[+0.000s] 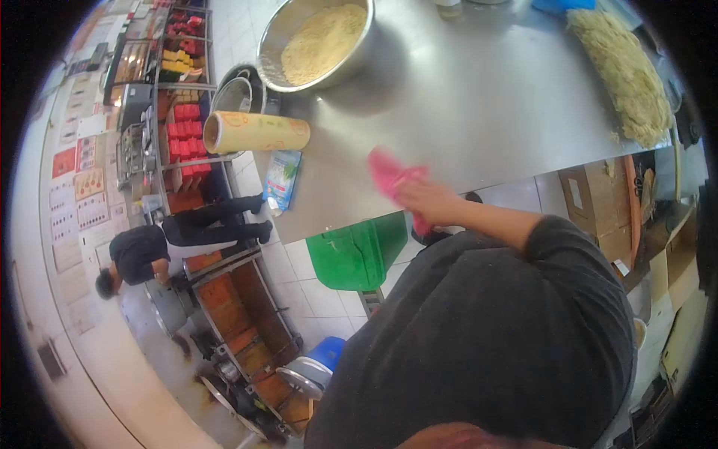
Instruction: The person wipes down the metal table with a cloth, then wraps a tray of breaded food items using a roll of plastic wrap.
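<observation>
My right hand (pixel 426 198) is closed around a bunched pink cloth (pixel 387 170). Part of the cloth spreads flat over the steel table (pixel 456 97), close to its near edge, and another bit hangs below my fingers. My left hand does not show. Left of the cloth, a blue packet (pixel 283 178) lies at the table's edge beside a large roll of plastic wrap (pixel 258 132). Farther back stands a metal bowl (pixel 364 49) holding a pale, crumbly, flour-like mass (pixel 323 45).
A lumpy dough-like mass (pixel 624 78) rests at the table's right end. Below the near edge stands a green bin (pixel 355 254). Cardboard boxes (pixel 591 198) are at right. Another person (pixel 142 254) in dark clothes bends near shelving (pixel 187 135) at left.
</observation>
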Tool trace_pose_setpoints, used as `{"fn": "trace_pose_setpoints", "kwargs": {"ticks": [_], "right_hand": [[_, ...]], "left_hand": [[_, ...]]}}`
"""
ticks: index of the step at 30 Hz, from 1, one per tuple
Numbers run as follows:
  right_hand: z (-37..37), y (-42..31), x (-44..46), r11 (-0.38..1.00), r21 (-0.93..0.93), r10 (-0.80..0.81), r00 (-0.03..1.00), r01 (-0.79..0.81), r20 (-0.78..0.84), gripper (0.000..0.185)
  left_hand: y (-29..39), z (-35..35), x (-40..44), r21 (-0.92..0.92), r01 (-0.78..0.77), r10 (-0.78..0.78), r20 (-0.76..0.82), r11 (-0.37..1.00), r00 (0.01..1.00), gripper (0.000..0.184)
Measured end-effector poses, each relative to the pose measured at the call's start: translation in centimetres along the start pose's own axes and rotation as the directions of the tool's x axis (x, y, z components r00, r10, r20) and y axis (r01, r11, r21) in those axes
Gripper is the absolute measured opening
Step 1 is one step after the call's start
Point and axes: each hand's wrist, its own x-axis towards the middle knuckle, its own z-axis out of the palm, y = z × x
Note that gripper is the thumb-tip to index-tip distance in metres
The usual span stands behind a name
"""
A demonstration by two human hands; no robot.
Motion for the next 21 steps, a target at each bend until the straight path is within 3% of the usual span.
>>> {"fn": "trace_pose_setpoints", "kwargs": {"ticks": [2, 3, 5, 7, 8, 9, 10, 11, 12, 13, 14, 15, 16, 17, 18, 20, 21], "right_hand": [[0.0, 0.6, 1.1, 0.992, -0.044, -0.119, 0.992, 0.118, -0.034, 0.065], [-1.8, 1.2, 1.6, 0.995, -0.054, -0.089, 0.995, 0.087, -0.044, 0.065], [-6.4, 3.9, 1.8, 0.89, 0.378, 0.242, 0.967, -0.256, 0.085, 0.062], [-7.9, 10.3, -1.6, 0.873, 0.126, 0.488, 0.848, -0.471, -0.207, 0.052], [-10.8, 12.3, -4.3, 0.824, -0.03, 0.515, 0.768, -0.566, -0.381, 0.04], [-9.7, 19.7, -8.4, 0.788, -0.124, 0.437, 0.689, -0.603, -0.577, 0.032], [-15.7, 17.3, -11.7, 0.541, -0.214, 0.652, 0.566, -0.813, -0.504, 0.031], [-18.3, 17.2, -15.7, 0.424, -0.198, 0.719, 0.461, -0.884, -0.521, 0.031], [-20.8, 17.1, -19.8, 0.297, -0.183, 0.774, 0.349, -0.937, -0.529, 0.032], [-18.3, 21.0, -27.8, 0.251, -0.291, 0.604, 0.384, -0.923, -0.698, 0.033], [-20.3, 16.1, -29.0, 0.123, -0.219, 0.619, 0.247, -0.968, -0.745, 0.038], [-20.3, 13.5, -31.8, 0.153, -0.337, 0.439, 0.369, -0.929, -0.819, 0.04], [-19.6, 12.9, -34.6, 0.274, -0.029, 0.594, 0.194, -0.961, -0.781, 0.041], [-18.9, 12.4, -37.3, 0.32, 0.341, 0.722, -0.005, -0.884, -0.692, 0.042], [-18.1, 12.0, -40.2, 0.272, 0.63, 0.801, -0.191, -0.728, -0.568, 0.044], [-18.2, 9.9, -40.2, 0.073, 0.877, 0.907, -0.334, -0.476, -0.257, 0.041], [-18.2, 9.2, -39.2, 0.271, 0.735, 0.8, -0.279, -0.621, -0.531, 0.042]], "left_hand": [[4.2, -3.5, 0.9, -0.209, 0.095, -0.108, -0.05, 0.973, 0.993, 0.064], [6.1, -5.5, 1.7, -0.312, 0.138, -0.167, -0.069, 0.94, 0.983, 0.065], [8.6, -8.3, 3.3, -0.36, 0.157, -0.194, -0.07, 0.92, 0.978, 0.067], [9.1, -9.4, 4.2, -0.315, 0.225, -0.284, -0.157, 0.922, 0.946, 0.041], [8.5, -9.1, 4.1, -0.308, 0.232, -0.287, -0.149, 0.923, 0.946, 0.041], [7.3, -8.7, 4.3, -0.316, 0.26, -0.303, -0.096, 0.913, 0.948, 0.04], [6.0, -8.3, 4.6, -0.321, 0.289, -0.318, -0.042, 0.902, 0.947, 0.04], [1.4, -6.9, 6.8, 0.025, 0.011, -0.012, 0.06, 1.0, 0.998, 0.039], [-1.0, -5.8, 8.0, 0.466, -0.374, 0.334, 0.169, 0.802, 0.927, 0.039], [0.4, -4.9, 7.7, 0.675, -0.58, 0.603, 0.245, 0.455, 0.759, 0.039], [-1.0, -3.8, 7.3, 0.576, -0.506, 0.482, 0.211, 0.642, 0.851, 0.039], [-1.1, -2.8, 7.3, 0.483, -0.403, 0.361, 0.183, 0.777, 0.915, 0.039], [-1.8, -1.7, 7.0, 0.415, -0.325, 0.277, 0.173, 0.85, 0.945, 0.039], [-1.6, -1.1, 6.8, 0.395, -0.301, 0.254, 0.169, 0.868, 0.952, 0.039], [-1.3, -0.5, 6.7, 0.371, -0.278, 0.233, 0.163, 0.886, 0.959, 0.039], [-1.0, 0.1, 6.7, 0.343, -0.244, 0.202, 0.153, 0.907, 0.967, 0.038], [-0.9, 0.1, 6.9, 0.334, -0.229, 0.189, 0.146, 0.915, 0.971, 0.038]]}}
